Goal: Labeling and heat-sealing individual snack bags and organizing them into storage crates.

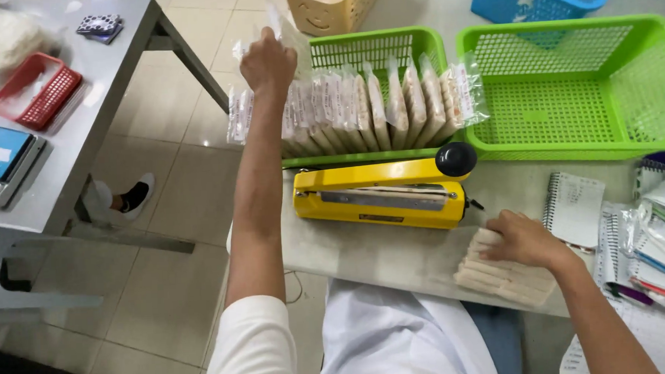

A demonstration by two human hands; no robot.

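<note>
We could not make out what filled the clear bag [290,33] pinched in our left hand [267,61]; glare washed it out, and the top edge cut it off. That hand was closed on the bag, raised above the row of sealed packets [359,107] standing in the green basket [416,41]. Our right hand [524,238] lay flat, fingers loosely spread, on a stack of pale wafers [501,277] beside the yellow sealer [381,192].
</note>
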